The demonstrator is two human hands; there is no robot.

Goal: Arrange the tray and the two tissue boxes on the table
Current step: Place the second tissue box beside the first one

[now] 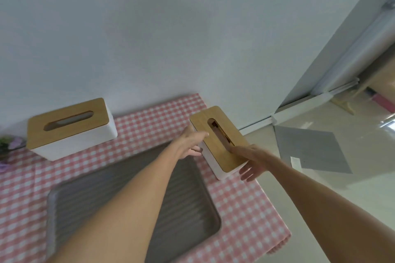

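Note:
Two white tissue boxes with wooden slotted lids stand on the pink checked table (pixel 241 209). The left tissue box (pixel 70 128) sits near the wall, untouched. The right tissue box (pixel 218 141) lies at the table's right edge, turned lengthwise away from me. My left hand (pixel 190 145) presses its left side and my right hand (pixel 252 162) its near right end, so both hands clasp it. A grey ribbed tray (pixel 192 205) lies in the middle, partly hidden under my left forearm.
A white wall runs right behind the table. Purple flowers (pixel 10 145) show at the far left edge. On the shiny floor to the right lies a grey mat (pixel 310 149), with a door frame (pixel 320 83) beyond it.

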